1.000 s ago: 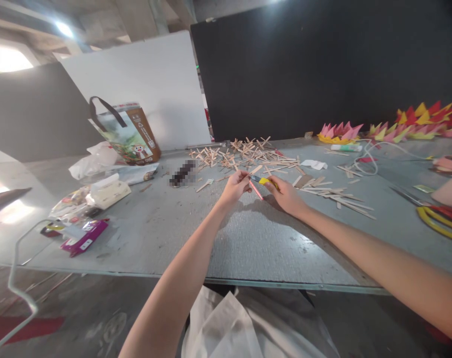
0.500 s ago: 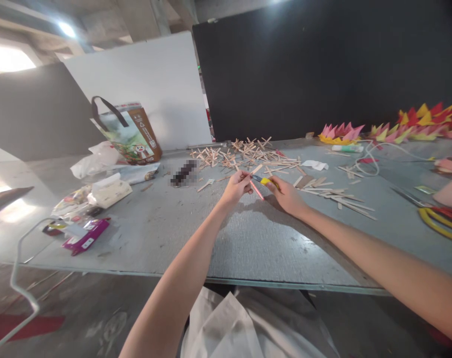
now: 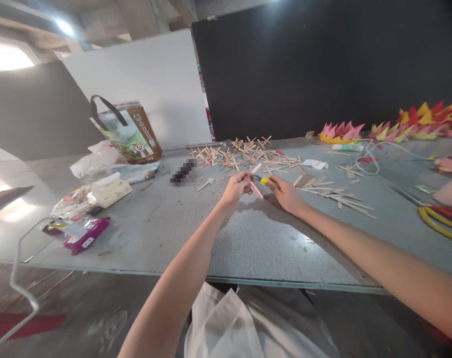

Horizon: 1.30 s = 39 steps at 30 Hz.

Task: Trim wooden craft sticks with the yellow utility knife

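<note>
In the head view my left hand (image 3: 237, 188) is closed on a thin pink stick (image 3: 257, 189), which slants down toward the tabletop from my fingertips. My right hand (image 3: 286, 194) grips a small yellow-handled tool (image 3: 265, 181). Its grey front end reaches to the fingers of my left hand, at the upper end of the stick. The tool's exact kind is too small to make out, and my fingers partly cover it. Just beyond both hands lies a heap of wooden craft sticks (image 3: 250, 151). More flat wooden sticks (image 3: 333, 193) are scattered right of my right hand.
A printed carrier bag (image 3: 131, 132) and a purple packet (image 3: 87, 236) stand on the left of the grey table (image 3: 162, 223). Yellow-handled scissors (image 3: 440, 223) lie at the right edge. Pointed paper decorations (image 3: 341, 132), a glue stick (image 3: 347, 147) and a white cable (image 3: 373, 169) are behind.
Nearly nothing differs. Both hands keep their hold on the pink stick and the yellow-handled tool, and the view has shifted very slightly.
</note>
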{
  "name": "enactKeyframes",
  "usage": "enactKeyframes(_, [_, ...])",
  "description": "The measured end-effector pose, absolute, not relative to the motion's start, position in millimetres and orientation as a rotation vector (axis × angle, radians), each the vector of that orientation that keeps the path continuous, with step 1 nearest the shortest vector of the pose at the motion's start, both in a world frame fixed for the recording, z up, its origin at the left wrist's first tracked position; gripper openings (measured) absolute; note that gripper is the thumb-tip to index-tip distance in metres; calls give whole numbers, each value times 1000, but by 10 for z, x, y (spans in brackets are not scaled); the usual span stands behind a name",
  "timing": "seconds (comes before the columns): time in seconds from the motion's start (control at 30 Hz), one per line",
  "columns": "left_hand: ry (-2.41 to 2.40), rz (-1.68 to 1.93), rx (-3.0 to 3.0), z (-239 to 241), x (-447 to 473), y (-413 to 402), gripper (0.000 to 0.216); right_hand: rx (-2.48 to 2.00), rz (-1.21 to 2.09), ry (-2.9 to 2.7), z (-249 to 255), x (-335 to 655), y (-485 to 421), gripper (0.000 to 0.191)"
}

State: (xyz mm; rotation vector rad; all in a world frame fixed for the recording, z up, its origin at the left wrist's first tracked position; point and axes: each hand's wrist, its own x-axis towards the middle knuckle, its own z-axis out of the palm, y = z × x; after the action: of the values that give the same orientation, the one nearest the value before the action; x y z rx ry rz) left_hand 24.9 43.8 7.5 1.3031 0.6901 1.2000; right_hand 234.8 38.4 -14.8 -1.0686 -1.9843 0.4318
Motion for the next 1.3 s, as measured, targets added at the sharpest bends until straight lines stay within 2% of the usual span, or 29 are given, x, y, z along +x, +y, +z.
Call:
enactKeyframes(0.4, [690,1214,1327,112,287,361,19,-1058,466,-1994,-197,2358,422,45])
enactKeyframes(0.77, [691,1201,1343,129,283,340,25,-1077,468,-1986,-201,2356,424,46])
enactKeyframes(1.07, [927,1184,1438,91,247,444,18,-1142,406,-1995,-143,2322,359,48])
enactKeyframes(1.3, [1243,1286,1529,-104,173,633,17,-1232,398,-1990,-145,2286,276,38])
